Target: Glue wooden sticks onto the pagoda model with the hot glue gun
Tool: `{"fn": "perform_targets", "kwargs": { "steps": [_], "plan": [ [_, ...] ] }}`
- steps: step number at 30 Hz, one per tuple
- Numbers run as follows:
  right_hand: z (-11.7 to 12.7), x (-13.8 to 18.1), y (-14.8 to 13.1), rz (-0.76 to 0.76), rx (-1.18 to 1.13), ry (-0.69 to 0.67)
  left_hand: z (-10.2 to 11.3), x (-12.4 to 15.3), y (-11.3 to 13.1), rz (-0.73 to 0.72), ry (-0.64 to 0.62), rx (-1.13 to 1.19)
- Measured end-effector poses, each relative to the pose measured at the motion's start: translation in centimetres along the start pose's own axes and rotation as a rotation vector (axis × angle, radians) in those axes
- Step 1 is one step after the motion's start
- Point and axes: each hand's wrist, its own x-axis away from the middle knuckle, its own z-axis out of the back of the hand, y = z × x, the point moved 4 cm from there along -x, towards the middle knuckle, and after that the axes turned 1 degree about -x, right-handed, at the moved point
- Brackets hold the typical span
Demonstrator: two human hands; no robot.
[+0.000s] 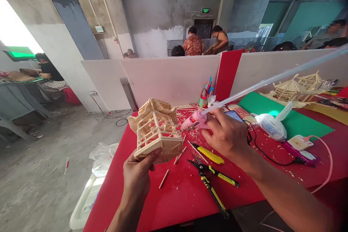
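My left hand is closed on the lower edge of a small model pavilion built of thin wooden sticks, holding it tilted above the red table. In my right hand is a pink hot glue gun, its nozzle pointing left close to the model's right side. A long translucent glue stick runs out of the gun's back to the upper right. Whether the nozzle touches the wood I cannot tell. Below the hands lie a yellow utility knife, yellow-and-black pliers and loose wooden sticks.
Wood scraps litter the red table. Rightward are a phone, a plastic bag, a green sheet, a purple power strip with cords, and more stick models. A pen cup stands by the white partition.
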Motion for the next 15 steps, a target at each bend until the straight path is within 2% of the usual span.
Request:
{"fn": "perform_targets", "kwargs": {
  "steps": [10,15],
  "plan": [
    [0.1,-1.6,-0.4,0.027,-0.021,-0.109,0.4,-0.3,0.1,0.035,0.015,-0.019],
    [0.5,-3.3,-0.6,0.102,-0.040,-0.187,0.6,-0.4,0.2,0.045,0.020,-0.026]
  ]
}}
